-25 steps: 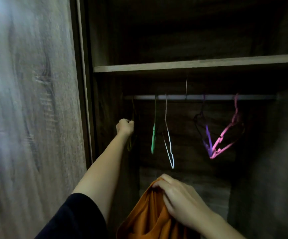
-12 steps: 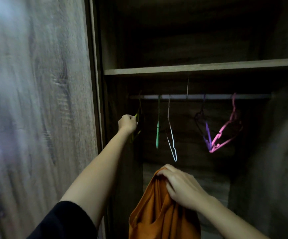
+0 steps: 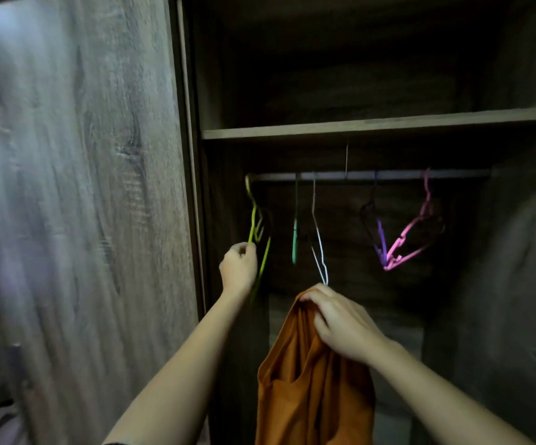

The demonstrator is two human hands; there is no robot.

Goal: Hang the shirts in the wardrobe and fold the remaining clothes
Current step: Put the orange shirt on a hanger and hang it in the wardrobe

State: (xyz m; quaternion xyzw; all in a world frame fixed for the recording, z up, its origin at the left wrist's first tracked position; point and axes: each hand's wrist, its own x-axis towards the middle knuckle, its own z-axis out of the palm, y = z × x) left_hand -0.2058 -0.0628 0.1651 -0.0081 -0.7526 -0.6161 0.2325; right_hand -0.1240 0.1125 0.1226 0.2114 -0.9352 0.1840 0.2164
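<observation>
The orange shirt (image 3: 311, 380) is hanging bunched before the wardrobe (image 3: 372, 125), the right hand (image 3: 340, 326) keeping fingers clamped on its top. The left hand (image 3: 239, 268) is gripping the yellow-green hanger (image 3: 255, 226) on the rail (image 3: 388, 175) — fetching it, seemingly; next comes unhooking it and threading the neck.

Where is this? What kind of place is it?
Probably the inside of a bedroom wardrobe: a rail with coloured hangers, a wooden shelf above it, and an orange shirt held up ready to hang.
</observation>
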